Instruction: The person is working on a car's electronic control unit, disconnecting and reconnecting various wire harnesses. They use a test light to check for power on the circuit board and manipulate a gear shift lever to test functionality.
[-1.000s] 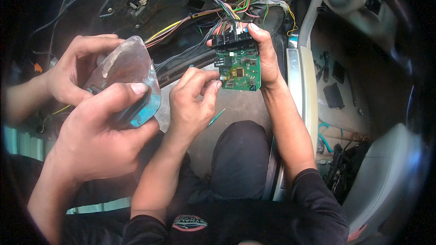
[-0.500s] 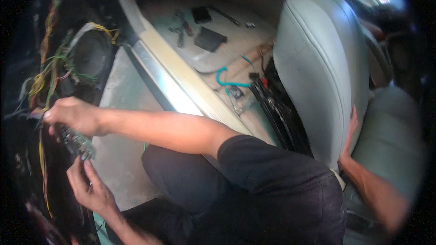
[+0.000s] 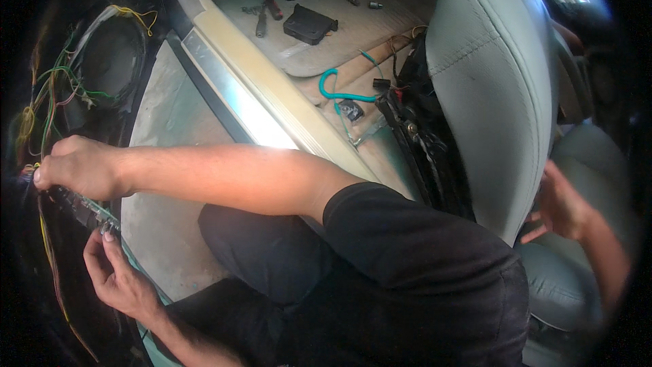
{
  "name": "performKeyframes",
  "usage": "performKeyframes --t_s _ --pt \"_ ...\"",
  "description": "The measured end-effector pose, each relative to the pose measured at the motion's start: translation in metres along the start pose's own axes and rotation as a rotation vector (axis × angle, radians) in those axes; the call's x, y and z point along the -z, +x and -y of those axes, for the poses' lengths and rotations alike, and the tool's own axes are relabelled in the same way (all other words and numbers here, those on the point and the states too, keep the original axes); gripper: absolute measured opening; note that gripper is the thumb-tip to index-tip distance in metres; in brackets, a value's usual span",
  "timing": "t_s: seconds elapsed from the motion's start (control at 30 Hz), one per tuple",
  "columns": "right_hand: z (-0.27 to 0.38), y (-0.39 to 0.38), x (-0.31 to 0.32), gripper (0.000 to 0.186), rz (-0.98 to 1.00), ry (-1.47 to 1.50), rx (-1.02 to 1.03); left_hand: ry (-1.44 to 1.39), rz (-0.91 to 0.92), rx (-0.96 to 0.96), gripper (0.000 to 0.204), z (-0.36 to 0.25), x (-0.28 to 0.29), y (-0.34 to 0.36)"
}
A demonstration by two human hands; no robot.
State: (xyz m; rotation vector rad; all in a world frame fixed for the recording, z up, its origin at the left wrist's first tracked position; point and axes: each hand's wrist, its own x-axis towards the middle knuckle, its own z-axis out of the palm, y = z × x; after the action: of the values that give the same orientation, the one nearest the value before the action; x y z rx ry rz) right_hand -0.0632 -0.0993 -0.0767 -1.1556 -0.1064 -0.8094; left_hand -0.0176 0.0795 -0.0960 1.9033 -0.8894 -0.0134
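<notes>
At the far left, a narrow greenish circuit board [image 3: 90,209] with small metallic parts lies between my two hands. My right hand [image 3: 85,168] is closed over its upper end, right beside a bunch of thin coloured wires [image 3: 49,112]; the exact hold of its fingertips is hidden. From below, my left hand [image 3: 122,278] pinches the board's lower end between thumb and fingers. Both hands are in front of a dark, stripped door [image 3: 61,245], where a round speaker [image 3: 112,61] sits above them. More wires hang down below my right hand.
A pale door sill [image 3: 261,105] crosses the middle. Beyond it a floor mat [image 3: 367,37] bears a black box [image 3: 309,25], a red-handled tool [image 3: 273,8] and other small items. A grey seat [image 3: 489,95] stands at right, with another person's hand [image 3: 567,200] beside it.
My hands and the board appear farther left, partly because the view has shifted. The other person's hand has come away from the seat's side, its fingers spreading.
</notes>
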Motion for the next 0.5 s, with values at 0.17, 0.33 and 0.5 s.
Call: performKeyframes --t_s 0.17,0.33,0.5 --pt "-0.004 0.004 0.006 0.056 -0.004 -0.024 0.060 -0.039 0.005 -0.037 0.025 -0.003 -0.003 -0.001" --pt "-0.006 -0.001 0.003 0.055 -0.004 0.008 0.016 0.123 0.026 -0.192 0.026 0.000 0.005 -0.002" --pt "-0.008 -0.012 0.002 0.052 0.003 0.016 0.015 0.229 0.099 -0.078 0.039 0.026 0.029 0.011"
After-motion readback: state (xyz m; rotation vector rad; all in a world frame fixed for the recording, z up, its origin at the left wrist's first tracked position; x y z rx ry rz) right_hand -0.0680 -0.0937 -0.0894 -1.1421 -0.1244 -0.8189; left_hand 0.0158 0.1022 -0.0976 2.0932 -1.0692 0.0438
